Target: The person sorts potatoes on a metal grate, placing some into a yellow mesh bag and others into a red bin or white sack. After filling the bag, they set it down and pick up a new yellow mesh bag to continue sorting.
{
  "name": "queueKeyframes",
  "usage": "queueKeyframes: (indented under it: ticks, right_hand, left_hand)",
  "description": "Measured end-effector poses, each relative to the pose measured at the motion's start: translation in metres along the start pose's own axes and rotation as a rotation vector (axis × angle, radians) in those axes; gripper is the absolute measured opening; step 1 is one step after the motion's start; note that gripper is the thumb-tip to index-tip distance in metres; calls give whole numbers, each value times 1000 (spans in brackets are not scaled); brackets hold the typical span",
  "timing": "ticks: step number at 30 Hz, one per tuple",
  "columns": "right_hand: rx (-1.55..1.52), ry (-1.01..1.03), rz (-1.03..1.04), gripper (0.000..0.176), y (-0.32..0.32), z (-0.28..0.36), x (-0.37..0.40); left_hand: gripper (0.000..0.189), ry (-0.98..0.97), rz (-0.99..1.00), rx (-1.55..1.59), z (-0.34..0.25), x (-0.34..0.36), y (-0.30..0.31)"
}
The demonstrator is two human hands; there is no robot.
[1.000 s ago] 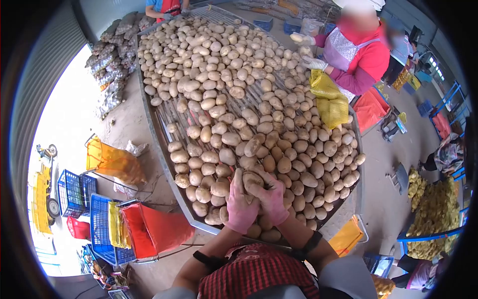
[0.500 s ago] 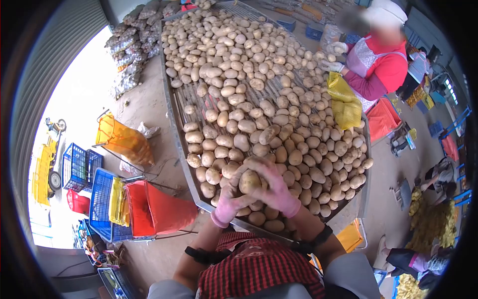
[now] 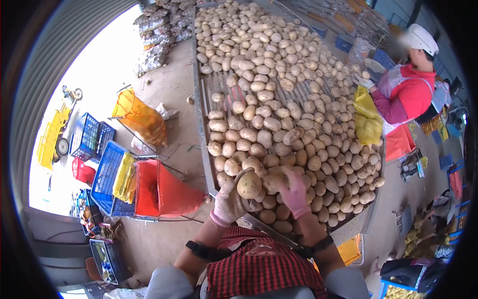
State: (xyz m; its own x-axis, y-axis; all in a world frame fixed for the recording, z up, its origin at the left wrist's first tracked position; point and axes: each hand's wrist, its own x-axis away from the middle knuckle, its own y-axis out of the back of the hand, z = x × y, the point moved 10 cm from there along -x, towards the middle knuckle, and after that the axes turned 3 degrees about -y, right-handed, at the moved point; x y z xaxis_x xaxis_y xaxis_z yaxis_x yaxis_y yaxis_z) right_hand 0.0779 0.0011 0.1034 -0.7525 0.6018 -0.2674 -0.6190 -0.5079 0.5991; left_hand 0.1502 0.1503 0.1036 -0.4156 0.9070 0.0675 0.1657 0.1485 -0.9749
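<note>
Left hand (image 3: 228,202), pink glove, fingers wrapped round potato (image 3: 249,185), held just above near end of heap (image 3: 279,124). Right hand (image 3: 295,193) curled over heap beside it; grip unclear. Potato likely firm, dense, dry-skinned; best cupped round middle. Beyond: metal table (image 3: 201,124). Far right: co-worker (image 3: 406,92).

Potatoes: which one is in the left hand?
The round potato at the near end of the table, gripped by the pink-gloved left hand. The others lie loose, and the right hand rests on ones beside it.
</note>
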Motion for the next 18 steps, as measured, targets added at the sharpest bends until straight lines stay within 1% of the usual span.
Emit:
queueKeyframes:
  ticks: [2, 3, 4, 5, 6, 7, 9, 10, 11, 12, 13, 14, 15, 16, 17, 18]
  right_hand:
    - [607, 75, -144, 56, 21, -42, 13]
    - [589, -154, -168, 61, 36, -99, 23]
    - [656, -421, -165, 67, 57, -168, 39]
    - [729, -607, -205, 70, 77, -217, 57]
    - [802, -794, -246, 73, 86, -243, 69]
    - [792, -774, -227, 73, 77, -213, 56]
    - [812, -1029, 126, 75, 53, -184, 55]
    - [806, -1014, 139, 75, 43, -180, 54]
    - [709, -923, 143, 71, 31, -177, 58]
    - [613, -833, 146, 68, 22, -175, 66]
    - [520, -742, 146, 65, 16, -172, 70]
    - [521, -728, 152, 65, 18, -175, 76]
    - [507, -625, 195, 60, 15, -178, 79]
    - [493, -526, 236, 56, 10, -174, 80]
    - [361, -554, 97, 52, 19, -176, 85]
    - [368, -554, 96, 52, 19, -181, 87]
  left_hand:
    - [69, -82, -43, -53, -20, 7, 10]
    - [71, -109, -66, -86, -29, 12, 16]
    - [71, -139, -80, -89, -38, 17, 23]
    - [71, -116, -111, 59, -40, 22, 32]
    - [70, -94, -137, 206, -43, 27, 42]
    - [66, -111, -72, 284, -51, 29, 47]
    - [64, -170, -90, 283, -69, 40, 64]
    - [61, -203, -104, 288, -78, 46, 72]
    - [53, -260, -157, 244, -90, 54, 87]
    - [53, -275, -159, 241, -98, 62, 98]
    - [49, -345, -209, 191, -113, 74, 114]
    - [46, -413, -257, 142, -128, 86, 129]
    - [41, -452, -259, 77, -142, 96, 135]
    - [41, -533, -290, 43, -158, 110, 141]
    - [44, -626, -312, -63, -172, 123, 144]
    - [46, -714, -334, -168, -185, 134, 135]
